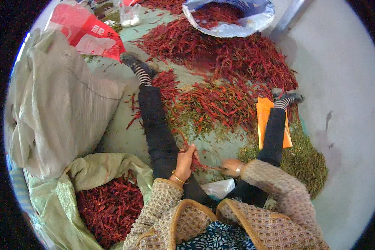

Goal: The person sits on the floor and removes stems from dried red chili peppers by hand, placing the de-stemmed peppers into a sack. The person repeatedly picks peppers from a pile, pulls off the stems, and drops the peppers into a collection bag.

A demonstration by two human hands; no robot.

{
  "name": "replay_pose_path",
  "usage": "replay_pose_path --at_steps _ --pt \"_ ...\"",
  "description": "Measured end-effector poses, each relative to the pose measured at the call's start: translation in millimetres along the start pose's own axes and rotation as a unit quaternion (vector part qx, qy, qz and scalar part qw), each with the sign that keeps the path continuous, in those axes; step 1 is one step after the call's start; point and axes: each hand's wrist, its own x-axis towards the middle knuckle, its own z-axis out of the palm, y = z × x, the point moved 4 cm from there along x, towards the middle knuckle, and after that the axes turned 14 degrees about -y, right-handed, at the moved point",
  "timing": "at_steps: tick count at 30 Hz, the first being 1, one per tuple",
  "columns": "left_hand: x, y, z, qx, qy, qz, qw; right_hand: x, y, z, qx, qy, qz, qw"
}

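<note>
My left hand (185, 162), with a gold bracelet at the wrist, grips a small bunch of dried red chili peppers (195, 163) between my legs. Some of the peppers stick out above the fingers, others trail towards the right. Close to the tips of those trailing peppers is my right hand (231, 167), blurred, so its grasp is unclear. Just beyond both hands spreads a pile of red chilies mixed with green stems (218, 104). A white plastic piece (219, 188) lies under the hands.
An open woven sack (109, 178) of red chilies (111, 209) stands at my left, below a full pale sack (62, 90). A larger chili heap (212, 51) and a white-rimmed bag (228, 31) lie ahead. Green stems (306, 165) and an orange sheet (263, 120) are near my right leg.
</note>
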Motion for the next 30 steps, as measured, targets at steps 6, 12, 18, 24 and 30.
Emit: replay_pose_path --at_steps 6,12,18,24,30 --pt "-4 9 24 0.036 -0.065 -0.042 0.996 13 103 24 -0.231 0.096 0.058 0.966" --pt "-1 -8 1 -0.02 -0.044 -0.061 0.997 19 9 -77 -0.198 -0.086 0.188 0.958" --pt "8 -8 8 0.008 -0.049 -0.061 0.997 34 -36 -166 -0.075 0.222 0.201 0.951" --pt "8 1 20 0.088 -0.046 -0.086 0.991 55 -11 -108 -0.031 0.285 0.191 0.939" --pt "12 -10 16 -0.003 -0.064 -0.057 0.996 -18 12 -72 0.265 0.403 -0.018 0.876"
